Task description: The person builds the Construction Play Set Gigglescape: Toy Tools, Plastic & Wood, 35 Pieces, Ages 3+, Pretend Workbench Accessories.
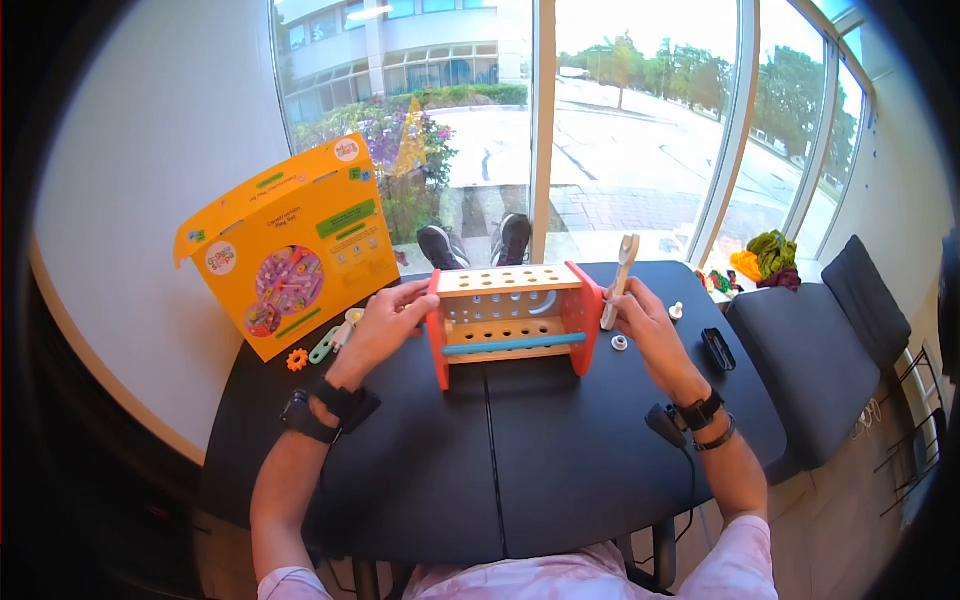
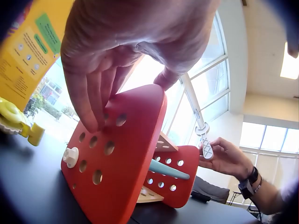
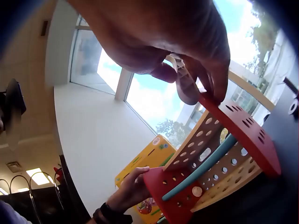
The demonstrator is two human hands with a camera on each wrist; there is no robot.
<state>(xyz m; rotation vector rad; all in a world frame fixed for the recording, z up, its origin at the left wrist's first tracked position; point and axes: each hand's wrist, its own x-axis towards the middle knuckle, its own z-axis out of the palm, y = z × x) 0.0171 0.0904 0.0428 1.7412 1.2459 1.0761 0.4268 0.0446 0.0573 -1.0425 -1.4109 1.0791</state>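
Observation:
A toy workbench stands on the black table, with a holed wooden top board (image 1: 462, 287), red side panels (image 2: 131, 144) and a blue rod (image 1: 515, 343) across its front. My left hand (image 1: 385, 325) grips the top of its left panel, the thumb at the edge and the fingers down the outer face. A white bolt head (image 2: 70, 157) sits on that outer face. Between thumb and fingers my right hand (image 1: 645, 320) holds a pale toy wrench (image 2: 204, 140) upright, beside the right panel. The right fingertips come right to that panel's top edge.
A yellow box (image 1: 350, 255) stands back left, with an orange gear (image 1: 297, 359) and a green strip (image 1: 323, 346) before it. At right lie a white nut (image 1: 619, 343), a white bolt (image 1: 676, 311) and a black case (image 1: 718, 350). A grey seat (image 1: 815, 350) stands beyond.

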